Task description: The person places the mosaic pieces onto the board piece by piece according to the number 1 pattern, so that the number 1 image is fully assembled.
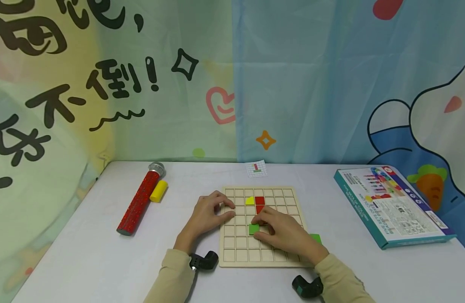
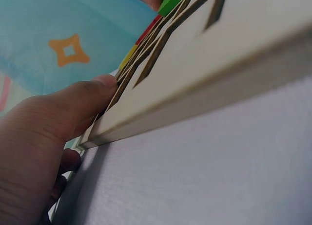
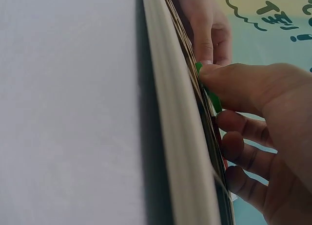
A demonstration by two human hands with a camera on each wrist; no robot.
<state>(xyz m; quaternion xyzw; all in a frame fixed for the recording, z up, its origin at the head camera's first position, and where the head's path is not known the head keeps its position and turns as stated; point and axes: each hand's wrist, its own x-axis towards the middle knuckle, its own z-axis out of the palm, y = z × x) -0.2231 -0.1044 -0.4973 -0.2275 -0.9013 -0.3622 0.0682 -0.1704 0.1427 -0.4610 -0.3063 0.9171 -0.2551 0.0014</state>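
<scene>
Right hand [image 1: 281,230] pinches a green tile [image 1: 253,229] with its fingertips, likely for control; loosely curved left hand [image 1: 207,213] rests on the board [image 1: 241,255], likely steadying it

A person wears beige sleeves [image 1: 172,275] and 2 black, rounded wrist cameras [image 1: 207,261], the right with a teal patch [image 1: 299,290].

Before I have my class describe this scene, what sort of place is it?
Probably an indoor play or filming corner, though the room beyond is hidden: a white table, a cartoon-printed backdrop behind it, and a gridded wooden board lying on top.
</scene>
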